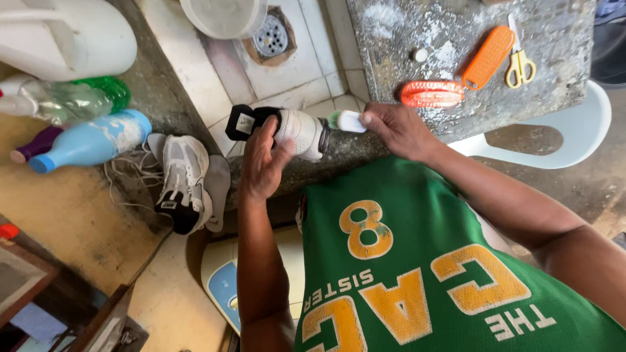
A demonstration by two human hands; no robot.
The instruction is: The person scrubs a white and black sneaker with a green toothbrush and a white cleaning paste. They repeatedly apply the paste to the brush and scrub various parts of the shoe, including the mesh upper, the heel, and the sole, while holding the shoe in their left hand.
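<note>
While the left hand [264, 163] grips a white sneaker [297, 133], the right hand [398, 130] clasps a small brush [345, 121] touching its right end.

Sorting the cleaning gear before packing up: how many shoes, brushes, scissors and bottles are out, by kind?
Shoes: 2, held shoe, spare shoe
Brushes: 3, small brush, red brush, orange brush
Scissors: 1
Bottles: 2, green bottle, blue bottle
Total: 8
</note>
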